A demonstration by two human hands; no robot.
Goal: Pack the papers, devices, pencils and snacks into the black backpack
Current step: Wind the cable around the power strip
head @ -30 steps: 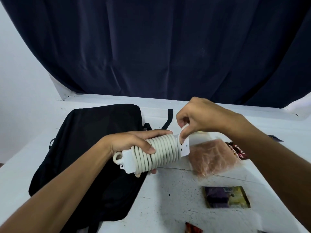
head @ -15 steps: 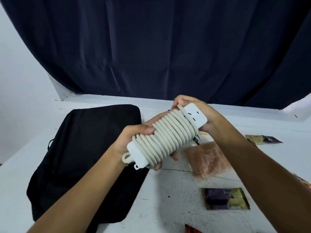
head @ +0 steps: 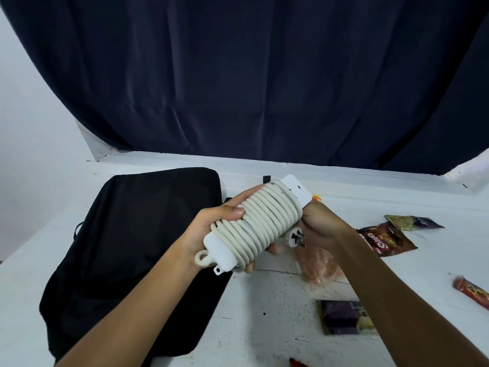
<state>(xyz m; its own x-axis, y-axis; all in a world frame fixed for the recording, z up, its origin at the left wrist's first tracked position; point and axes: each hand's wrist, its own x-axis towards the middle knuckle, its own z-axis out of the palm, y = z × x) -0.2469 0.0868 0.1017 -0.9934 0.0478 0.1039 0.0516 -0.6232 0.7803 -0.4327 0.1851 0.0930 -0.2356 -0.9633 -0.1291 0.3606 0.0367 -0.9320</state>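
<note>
White rectangular plastic power strip [head: 293, 187], smooth round cord coiled tightly around body, held above white table [head: 264, 300], just right of flat black fabric backpack [head: 137, 247]. Left hand [head: 211, 231] wraps coil, thumb on top. Right hand [head: 321, 229] grasps round white plug [head: 295, 237] under strip. Glossy crinkled snack packets [head: 386, 238] lie at right.

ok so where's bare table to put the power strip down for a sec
Bare table lies between the black backpack and the purple snack packet. The far strip by the curtain is free too. The right side is crowded with snack packets.
</note>
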